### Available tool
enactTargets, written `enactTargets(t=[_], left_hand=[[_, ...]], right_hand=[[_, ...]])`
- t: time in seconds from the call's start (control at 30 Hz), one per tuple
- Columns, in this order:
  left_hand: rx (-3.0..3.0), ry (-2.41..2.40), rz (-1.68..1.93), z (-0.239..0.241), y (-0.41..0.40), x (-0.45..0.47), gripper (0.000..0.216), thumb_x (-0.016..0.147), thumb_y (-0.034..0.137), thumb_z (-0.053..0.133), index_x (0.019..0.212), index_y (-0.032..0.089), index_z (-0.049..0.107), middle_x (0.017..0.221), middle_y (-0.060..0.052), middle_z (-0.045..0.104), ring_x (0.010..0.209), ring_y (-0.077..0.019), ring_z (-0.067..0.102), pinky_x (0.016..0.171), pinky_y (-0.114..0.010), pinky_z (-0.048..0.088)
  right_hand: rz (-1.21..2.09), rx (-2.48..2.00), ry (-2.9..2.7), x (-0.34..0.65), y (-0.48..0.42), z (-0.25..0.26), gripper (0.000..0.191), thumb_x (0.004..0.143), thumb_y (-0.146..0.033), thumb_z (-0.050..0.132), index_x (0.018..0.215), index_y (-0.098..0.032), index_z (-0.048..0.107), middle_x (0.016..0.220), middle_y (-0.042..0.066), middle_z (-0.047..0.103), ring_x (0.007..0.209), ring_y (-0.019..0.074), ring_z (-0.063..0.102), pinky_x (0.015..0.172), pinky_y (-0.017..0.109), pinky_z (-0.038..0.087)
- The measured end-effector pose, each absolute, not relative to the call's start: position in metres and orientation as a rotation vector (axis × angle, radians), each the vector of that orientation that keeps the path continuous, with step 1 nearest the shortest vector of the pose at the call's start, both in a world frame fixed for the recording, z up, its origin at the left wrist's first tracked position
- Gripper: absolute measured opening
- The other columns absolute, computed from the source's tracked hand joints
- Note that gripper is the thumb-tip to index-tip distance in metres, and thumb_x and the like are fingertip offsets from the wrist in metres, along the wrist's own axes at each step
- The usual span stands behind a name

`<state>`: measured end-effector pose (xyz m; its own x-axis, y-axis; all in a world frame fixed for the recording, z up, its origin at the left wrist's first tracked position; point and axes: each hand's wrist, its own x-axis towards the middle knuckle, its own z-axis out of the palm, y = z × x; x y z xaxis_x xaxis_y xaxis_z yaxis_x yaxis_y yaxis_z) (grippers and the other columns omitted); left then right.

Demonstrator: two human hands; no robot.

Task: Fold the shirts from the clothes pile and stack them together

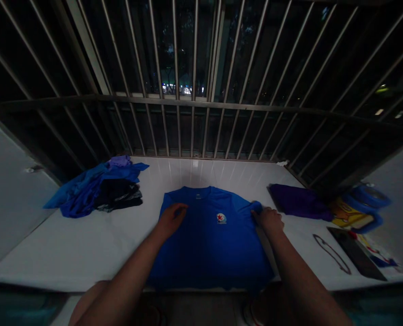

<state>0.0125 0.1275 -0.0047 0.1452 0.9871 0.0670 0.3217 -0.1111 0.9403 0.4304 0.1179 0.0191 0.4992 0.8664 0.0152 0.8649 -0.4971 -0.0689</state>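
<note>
A blue short-sleeved T-shirt (pixel 204 244) lies front up on the white ledge, collar pointing away from me, with a small round red-and-white logo on the chest. My left hand (pixel 171 221) is over the shirt's left shoulder area, fingers loosely curved with a gap between them and no cloth visibly gripped. On the other side, my right hand (pixel 269 221) pinches the end of the right sleeve (pixel 250 206), which is stretched outward. The sleeve on the left does not show spread out. The shirt's bottom hem reaches the ledge's front edge.
A heap of blue clothes (pixel 86 188) with a dark garment (pixel 118 194) sits at left. At right are a folded purple cloth (pixel 296 201), a blue-and-yellow container (pixel 353 213), a cord loop (pixel 332 253) and a dark flat panel (pixel 355 253). Metal bars (pixel 201 104) close the back.
</note>
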Motion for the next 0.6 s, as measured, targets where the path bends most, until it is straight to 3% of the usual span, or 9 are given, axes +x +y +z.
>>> enactTargets(t=[0.1, 0.2, 0.3, 0.4, 0.5, 0.6], left_hand=[[1.103, 1.095, 0.833, 0.004, 0.154, 0.089, 0.03, 0.098, 0.048, 0.072, 0.109, 0.021, 0.078, 0.119, -0.011, 0.081, 0.107, -0.0265, 0.076, 0.092, -0.038, 0.064], [0.908, 1.011, 0.724, 0.001, 0.176, 0.149, 0.044, 0.102, 0.058, 0.068, 0.111, 0.016, 0.075, 0.123, -0.018, 0.08, 0.104, -0.027, 0.079, 0.094, -0.04, 0.065], [0.83, 1.007, 0.637, -0.009, 0.194, 0.185, 0.062, 0.101, 0.075, 0.061, 0.107, 0.015, 0.073, 0.119, -0.022, 0.08, 0.102, -0.0308, 0.081, 0.093, -0.045, 0.067], [0.79, 0.991, 0.592, -0.019, 0.206, 0.201, 0.07, 0.095, 0.085, 0.06, 0.106, 0.017, 0.074, 0.111, -0.02, 0.082, 0.102, -0.034, 0.081, 0.089, -0.049, 0.068], [0.799, 0.967, 0.604, -0.027, 0.215, 0.206, 0.062, 0.09, 0.077, 0.074, 0.105, 0.017, 0.076, 0.104, -0.017, 0.084, 0.101, -0.0333, 0.082, 0.088, -0.047, 0.068], [0.853, 1.0, 0.657, -0.036, 0.225, 0.207, 0.047, 0.08, 0.053, 0.094, 0.106, 0.017, 0.077, 0.103, -0.014, 0.084, 0.097, -0.0317, 0.082, 0.088, -0.043, 0.068]], right_hand=[[0.084, -2.598, -1.643, 0.438, 0.119, 0.014, 0.034, 0.106, -0.04, 0.065, 0.113, -0.009, 0.077, 0.109, 0.028, 0.078, 0.101, 0.0345, 0.078, 0.081, 0.039, 0.054], [0.04, -2.506, -1.712, 0.421, 0.117, 0.014, 0.036, 0.114, -0.037, 0.048, 0.124, -0.013, 0.073, 0.114, 0.022, 0.08, 0.102, 0.0284, 0.078, 0.087, 0.036, 0.054], [-0.024, -2.231, -1.995, 0.395, 0.098, 0.013, 0.034, 0.116, -0.035, 0.043, 0.127, -0.018, 0.071, 0.118, 0.016, 0.08, 0.113, 0.0266, 0.074, 0.112, 0.041, 0.047], [0.017, -1.706, -2.489, 0.375, 0.067, 0.005, 0.021, 0.111, -0.028, 0.057, 0.122, -0.024, 0.074, 0.12, 0.009, 0.08, 0.12, 0.0274, 0.071, 0.13, 0.05, 0.032], [0.198, -1.479, -2.646, 0.375, 0.039, -0.006, 0.03, 0.107, -0.034, 0.067, 0.135, -0.026, 0.072, 0.128, 0.009, 0.078, 0.121, 0.0288, 0.07, 0.119, 0.046, 0.046], [0.263, -1.564, -2.554, 0.395, 0.029, -0.012, 0.032, 0.108, -0.031, 0.062, 0.138, -0.026, 0.072, 0.131, 0.01, 0.076, 0.123, 0.0284, 0.069, 0.111, 0.041, 0.051]])
